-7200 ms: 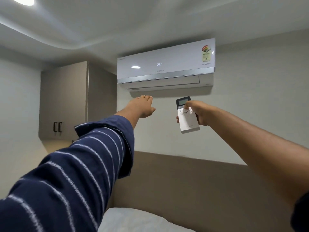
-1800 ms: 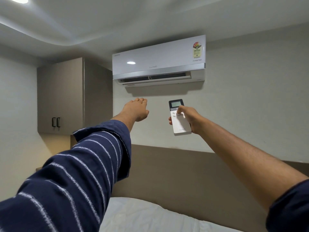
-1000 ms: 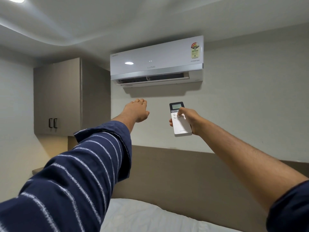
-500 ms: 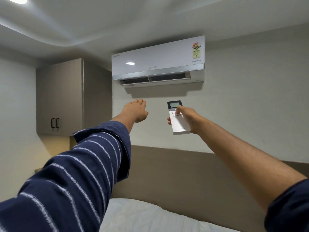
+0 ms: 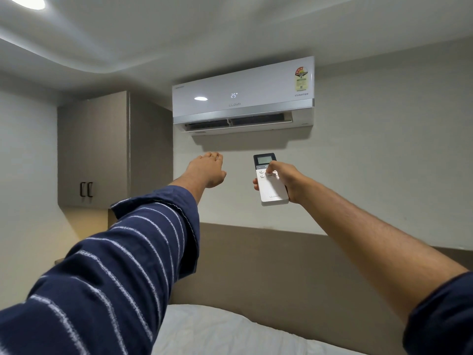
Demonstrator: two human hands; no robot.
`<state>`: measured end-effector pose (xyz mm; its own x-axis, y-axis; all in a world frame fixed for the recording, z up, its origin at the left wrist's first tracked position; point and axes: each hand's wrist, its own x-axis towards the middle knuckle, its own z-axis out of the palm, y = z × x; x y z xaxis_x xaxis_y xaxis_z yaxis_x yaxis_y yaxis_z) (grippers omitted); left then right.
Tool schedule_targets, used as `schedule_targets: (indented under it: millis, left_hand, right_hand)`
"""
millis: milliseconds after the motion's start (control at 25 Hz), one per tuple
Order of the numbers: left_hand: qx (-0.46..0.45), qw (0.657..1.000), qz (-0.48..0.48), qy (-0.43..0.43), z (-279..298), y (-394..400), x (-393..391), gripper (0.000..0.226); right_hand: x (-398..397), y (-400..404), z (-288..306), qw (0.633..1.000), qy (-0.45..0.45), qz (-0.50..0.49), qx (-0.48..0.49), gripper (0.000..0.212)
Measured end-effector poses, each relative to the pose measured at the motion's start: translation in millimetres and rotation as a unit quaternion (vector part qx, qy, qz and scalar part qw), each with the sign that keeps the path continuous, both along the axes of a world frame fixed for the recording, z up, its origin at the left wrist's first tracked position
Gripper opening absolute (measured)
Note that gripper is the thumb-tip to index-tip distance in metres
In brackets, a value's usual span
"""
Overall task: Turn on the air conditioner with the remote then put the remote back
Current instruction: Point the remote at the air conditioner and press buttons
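The remote [image 5: 271, 181] sits upright in your right hand [image 5: 288, 179], gripped, thumb on its buttons, just below the air conditioner [image 5: 243, 96], which displays 25 with its flap open. Your left hand [image 5: 207, 170] reaches forward beside it, empty, fingers extended.

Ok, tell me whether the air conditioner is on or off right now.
On. The air conditioner shows a lit 25° on its front panel, and the louver along its underside is swung open, exposing the dark vent.
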<state>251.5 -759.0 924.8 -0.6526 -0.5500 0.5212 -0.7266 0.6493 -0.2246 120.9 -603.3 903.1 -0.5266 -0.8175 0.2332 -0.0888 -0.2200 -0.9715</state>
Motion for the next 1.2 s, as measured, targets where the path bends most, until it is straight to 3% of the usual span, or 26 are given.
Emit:
schedule_targets:
  millis: [1200]
  left_hand:
    - [0.005,0.999,-0.028,-0.037,-20,-3,-21,0.065]
  right_hand:
    - [-16,-4,-27,0.999,-0.014,-0.039,0.016,0.017]
